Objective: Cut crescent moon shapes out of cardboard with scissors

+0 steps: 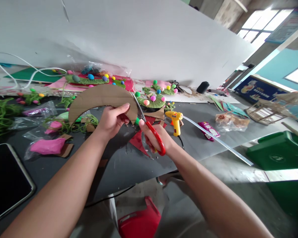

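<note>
A brown crescent of cardboard [99, 94] is pinched in my left hand [111, 120], thumb on its face near the right end. My right hand [155, 135] grips red-handled scissors [156, 137], whose blades point up and left along the right edge of the cardboard. Whether the blades are cutting into it, I cannot tell. Red scraps [139, 142] lie on the table below my hands. Just right of the scissors stands a yellow glue gun [174, 122] with a long clear glue stick [218, 140] sticking out of its back.
Green leaf shapes with coloured pompoms [152, 98] lie behind my hands. At left are green yarn [1, 115], pink clay-like packets [48, 145] and a dark-screened tablet [8, 181]. A purple packet [208, 130] lies right. Green bins [278, 152] and a red stool [139, 223] stand off the table.
</note>
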Tool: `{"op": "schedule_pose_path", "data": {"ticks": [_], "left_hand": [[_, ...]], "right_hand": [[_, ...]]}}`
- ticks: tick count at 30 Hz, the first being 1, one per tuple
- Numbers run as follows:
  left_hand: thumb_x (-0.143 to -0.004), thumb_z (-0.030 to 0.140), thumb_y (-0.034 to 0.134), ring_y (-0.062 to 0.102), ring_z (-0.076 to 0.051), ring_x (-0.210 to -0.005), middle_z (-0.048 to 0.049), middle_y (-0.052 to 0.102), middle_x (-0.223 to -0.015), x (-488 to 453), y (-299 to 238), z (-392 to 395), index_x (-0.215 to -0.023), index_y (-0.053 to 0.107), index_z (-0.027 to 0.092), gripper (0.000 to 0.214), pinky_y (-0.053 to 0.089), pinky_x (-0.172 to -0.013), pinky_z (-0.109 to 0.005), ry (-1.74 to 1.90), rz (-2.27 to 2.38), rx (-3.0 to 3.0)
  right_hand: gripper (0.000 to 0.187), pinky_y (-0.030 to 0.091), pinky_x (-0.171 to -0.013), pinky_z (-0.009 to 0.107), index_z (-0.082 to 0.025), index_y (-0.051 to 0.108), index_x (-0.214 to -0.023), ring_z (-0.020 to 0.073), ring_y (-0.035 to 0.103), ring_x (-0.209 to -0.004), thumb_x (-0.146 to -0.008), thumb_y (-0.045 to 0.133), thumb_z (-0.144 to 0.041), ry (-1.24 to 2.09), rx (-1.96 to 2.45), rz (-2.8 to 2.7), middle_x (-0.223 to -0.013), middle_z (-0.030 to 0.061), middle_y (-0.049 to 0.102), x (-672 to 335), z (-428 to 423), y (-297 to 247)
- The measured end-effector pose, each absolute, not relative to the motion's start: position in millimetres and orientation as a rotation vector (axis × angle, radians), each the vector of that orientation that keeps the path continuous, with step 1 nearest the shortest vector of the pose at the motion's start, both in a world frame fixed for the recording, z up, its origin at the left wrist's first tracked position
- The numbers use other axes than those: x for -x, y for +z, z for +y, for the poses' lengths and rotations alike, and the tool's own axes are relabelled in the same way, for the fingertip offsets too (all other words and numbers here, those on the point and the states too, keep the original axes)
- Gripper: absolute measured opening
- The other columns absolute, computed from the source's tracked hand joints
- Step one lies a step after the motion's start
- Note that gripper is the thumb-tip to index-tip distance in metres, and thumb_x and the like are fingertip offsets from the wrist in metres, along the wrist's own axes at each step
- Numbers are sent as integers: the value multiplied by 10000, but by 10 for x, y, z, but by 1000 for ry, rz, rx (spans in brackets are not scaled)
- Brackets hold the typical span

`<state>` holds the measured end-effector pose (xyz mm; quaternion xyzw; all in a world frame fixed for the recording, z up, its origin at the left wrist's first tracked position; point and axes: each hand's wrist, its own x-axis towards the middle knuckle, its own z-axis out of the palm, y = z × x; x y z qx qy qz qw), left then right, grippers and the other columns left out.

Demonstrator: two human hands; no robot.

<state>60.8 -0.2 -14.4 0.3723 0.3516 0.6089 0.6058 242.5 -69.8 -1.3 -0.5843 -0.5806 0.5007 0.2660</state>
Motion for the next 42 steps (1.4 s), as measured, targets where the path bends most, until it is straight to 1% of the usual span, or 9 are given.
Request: {"op": "schedule_pose_path", "data": {"ticks": [9,15,20,22,25,29,35,38,42], "left_hand": [[-665,281,883,548,-114,-504,-37,676,-701,-571,-170,-3,-784,758,137,224,416,-438,-253,1409,801,-814],[-654,329,895,701,-214,-728,-75,758,-850,-515,-182,34,-863,749,152,310,528,-574,-295,1372,859,-949],[-615,204,902,701,-175,-825,13,741,-860,-322,-49,99,-887,655,203,367,566,-713,-310,1659,819,-823],[-649,184,915,681,-152,-842,41,734,-840,-248,9,101,-921,643,210,386,534,-685,-288,1696,793,-781],[-691,207,926,676,-143,-900,63,749,-882,-189,58,82,-961,626,226,404,516,-698,-266,1696,765,-821],[-743,253,910,693,-170,-1053,41,759,-980,-193,60,71,-966,629,220,361,517,-733,-263,1689,734,-914],[-662,369,945,757,-250,-1051,-18,794,-1022,-241,57,54,-966,661,263,430,575,-702,-332,1706,758,-990],[-735,488,869,769,-274,-1055,-34,806,-1007,-234,65,29,-1074,682,304,428,602,-712,-368,1638,782,-1078],[-809,570,765,757,-298,-1104,-48,812,-1047,-202,77,7,-1181,684,334,448,613,-728,-405,1564,818,-1180]], "right_hand": [[675,340,-342,248,-244,365,-587,114,462,-351,-883,669,-769,1231,1594,-1540,-473,-38,410,-2448,-593,-122],[618,296,-467,255,-230,418,-654,102,398,-494,-875,699,-735,1090,1571,-1647,-550,-45,431,-2561,-507,-98],[455,312,-521,289,-223,544,-737,141,458,-564,-791,821,-580,856,1903,-1708,-627,-20,539,-2674,-432,-88],[365,318,-531,295,-216,577,-778,151,481,-577,-804,809,-497,872,1931,-1767,-649,-12,562,-2690,-436,-89],[306,298,-524,296,-222,546,-766,143,464,-567,-827,759,-434,947,1866,-1885,-642,-19,540,-2652,-490,-68],[376,280,-513,305,-240,468,-733,142,436,-553,-856,706,-503,898,1815,-1994,-646,-9,532,-2448,-585,-22],[451,335,-582,327,-211,588,-681,236,625,-681,-956,573,-568,529,1866,-2238,-674,92,626,-1939,-675,34],[385,391,-595,317,-174,720,-810,267,705,-749,-947,578,-505,560,1888,-2324,-765,123,722,-1753,-708,59],[400,417,-589,322,-155,764,-885,284,737,-769,-957,554,-488,581,1884,-2369,-822,142,769,-1644,-731,48]]}}
